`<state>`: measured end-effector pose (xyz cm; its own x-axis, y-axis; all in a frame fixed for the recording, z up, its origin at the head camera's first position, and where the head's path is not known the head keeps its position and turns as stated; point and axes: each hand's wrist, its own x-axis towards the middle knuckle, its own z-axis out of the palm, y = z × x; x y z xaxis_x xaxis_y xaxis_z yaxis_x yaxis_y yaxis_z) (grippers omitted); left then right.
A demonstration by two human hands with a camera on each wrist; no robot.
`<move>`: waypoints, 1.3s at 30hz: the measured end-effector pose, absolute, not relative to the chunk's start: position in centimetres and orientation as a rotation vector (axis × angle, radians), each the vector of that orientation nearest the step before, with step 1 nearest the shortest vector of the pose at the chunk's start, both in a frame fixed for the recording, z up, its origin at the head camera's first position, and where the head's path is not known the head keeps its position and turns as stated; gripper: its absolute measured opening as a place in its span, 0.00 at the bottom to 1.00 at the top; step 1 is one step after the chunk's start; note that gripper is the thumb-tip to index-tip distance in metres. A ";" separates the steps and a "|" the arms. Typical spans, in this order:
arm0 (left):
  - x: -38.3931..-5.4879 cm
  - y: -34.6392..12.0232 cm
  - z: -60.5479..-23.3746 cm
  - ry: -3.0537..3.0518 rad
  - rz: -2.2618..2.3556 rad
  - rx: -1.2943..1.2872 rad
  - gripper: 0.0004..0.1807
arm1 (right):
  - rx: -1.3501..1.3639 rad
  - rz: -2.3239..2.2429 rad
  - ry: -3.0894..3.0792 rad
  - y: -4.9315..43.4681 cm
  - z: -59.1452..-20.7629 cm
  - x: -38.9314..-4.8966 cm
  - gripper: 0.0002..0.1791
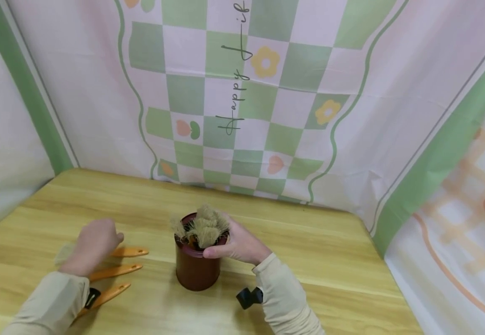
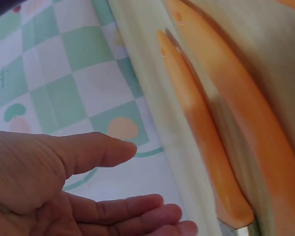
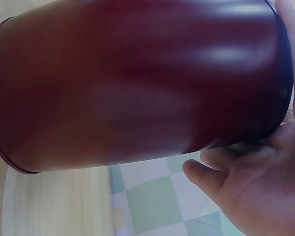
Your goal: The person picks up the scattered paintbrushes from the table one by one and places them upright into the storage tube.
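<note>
Green-and-white checked printed cloth (image 1: 259, 102) hangs behind the dark red metal-looking cylindrical can (image 1: 198, 270), and beneath that can spreads a pale yellow wood-grained worktop (image 1: 309, 242). The can stands upright, its long axis vertical and its open mouth facing up. At its right side, the right hand (image 1: 240, 244) grips the rim, thumb on the part nearest the person and fingers round the far side. Off to the can's left and well apart from it, the left hand (image 1: 93, 244) hovers with nothing held, its thumb spread away from loosely extended fingers in the left wrist view. Three slim orange-handled brushes (image 1: 118, 271) lie to the can's left too, beneath or just beside that left hand and its sleeve; whether the hand touches any of them, I cannot tell. Their long axes run roughly crosswise, handle ends pointing towards the can and the other ends leading away from it, the brush nearest the person slanting most. So the left hand is clearly nearer the brushes, while the right is taken up with the can. Smallest are the tufts of tan bristles (image 1: 206, 228), poking up from the can's mouth, and a metal collar (image 2: 238, 231) below one lying handle.
</note>
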<state>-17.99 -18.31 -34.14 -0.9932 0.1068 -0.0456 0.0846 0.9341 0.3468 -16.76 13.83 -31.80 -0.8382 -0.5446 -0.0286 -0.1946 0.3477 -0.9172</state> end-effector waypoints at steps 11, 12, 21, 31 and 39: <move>-18.2 -16.5 -34.3 3.004 0.589 0.150 0.22 | -0.642 -1.497 2.292 13.8 -31.8 -16.5 0.54; -18.1 -16.5 -34.3 2.988 0.603 0.134 0.21 | -0.644 -1.493 2.293 13.8 -31.8 -16.5 0.54; -18.2 -17.2 -34.9 3.046 0.503 0.139 0.20 | -0.647 -1.495 2.286 13.7 -31.8 -16.6 0.55; -19.3 -18.6 -35.8 2.997 0.373 -0.122 0.13 | -0.671 -1.521 2.259 13.7 -32.0 -16.8 0.55; -19.3 -19.1 -35.7 2.925 0.355 -0.196 0.15 | -0.664 -1.517 2.262 13.7 -32.1 -16.7 0.54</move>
